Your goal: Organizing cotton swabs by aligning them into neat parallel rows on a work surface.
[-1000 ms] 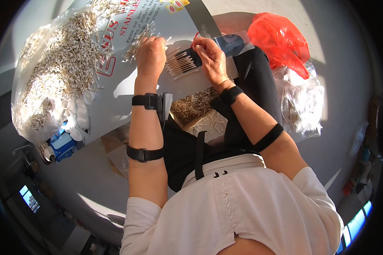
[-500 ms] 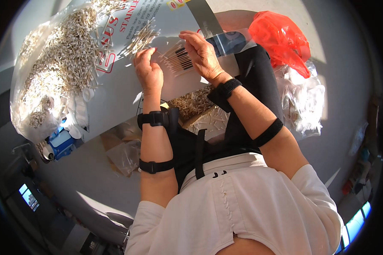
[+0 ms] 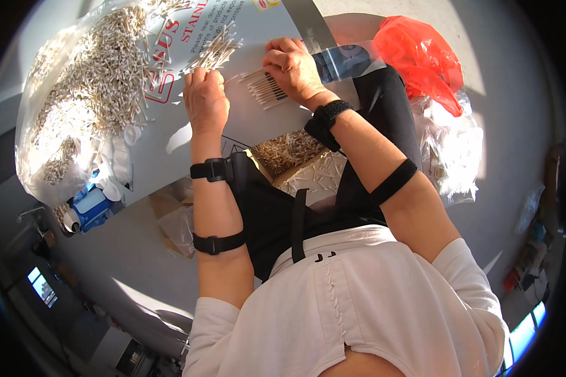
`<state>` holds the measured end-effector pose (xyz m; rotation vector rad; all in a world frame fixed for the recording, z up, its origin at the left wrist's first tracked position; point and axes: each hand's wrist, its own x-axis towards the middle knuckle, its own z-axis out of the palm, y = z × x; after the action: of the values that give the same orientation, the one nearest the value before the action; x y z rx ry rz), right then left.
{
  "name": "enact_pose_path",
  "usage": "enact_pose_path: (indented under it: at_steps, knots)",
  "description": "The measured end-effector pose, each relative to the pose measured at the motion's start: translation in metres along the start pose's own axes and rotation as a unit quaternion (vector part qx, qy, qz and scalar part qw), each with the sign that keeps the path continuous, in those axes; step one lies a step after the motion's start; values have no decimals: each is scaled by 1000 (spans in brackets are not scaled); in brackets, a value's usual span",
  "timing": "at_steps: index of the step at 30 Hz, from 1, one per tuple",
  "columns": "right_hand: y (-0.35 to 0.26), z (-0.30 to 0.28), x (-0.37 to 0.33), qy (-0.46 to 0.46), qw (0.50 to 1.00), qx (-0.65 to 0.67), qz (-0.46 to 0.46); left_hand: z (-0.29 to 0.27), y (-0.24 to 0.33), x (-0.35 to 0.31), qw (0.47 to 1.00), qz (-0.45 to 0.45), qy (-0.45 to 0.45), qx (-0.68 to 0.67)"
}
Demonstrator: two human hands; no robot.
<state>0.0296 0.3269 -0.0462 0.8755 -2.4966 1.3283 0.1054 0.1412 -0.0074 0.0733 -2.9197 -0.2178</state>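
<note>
A small loose heap of cotton swabs lies on a grey printed sheet. My left hand is at its near end with the fingers bent down; the fingertips are hidden, so what they pinch cannot be made out. To the right, a row of cotton swabs lies side by side, next to a clear plastic sleeve with a dark part. Over the row's far end is my right hand, thumb and fingers drawn together. Anything between them is too small to tell.
A large clear bag spilling many cotton swabs fills the left side, with a blue-and-white package below it. A red plastic bag lies at right above a clear bag. Near my lap is a cardboard box of swabs.
My left hand has moved left and its fingers have curled at the small heap's near end. My right hand's fingers, more stretched before, have bent together over the row.
</note>
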Motion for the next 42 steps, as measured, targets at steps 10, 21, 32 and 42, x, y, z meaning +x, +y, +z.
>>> enact_pose_path:
  at_steps: [10, 21, 32, 42]
  knots:
    - [-4, -7, 2, 26, 993, 106, 47, 23, 22, 34, 978, -34, 81, -189]
    - [-18, -10, -39, 164, 909, 347, 161, 30, 62, -5, 966, -40, 97, -238]
    - [-14, -13, -24, 59, 894, 392, 210, 37, 69, -18, 979, -28, 116, -162]
    - [-16, -22, -26, 109, 927, 302, 193, 30, 91, -53, 997, -33, -24, -70]
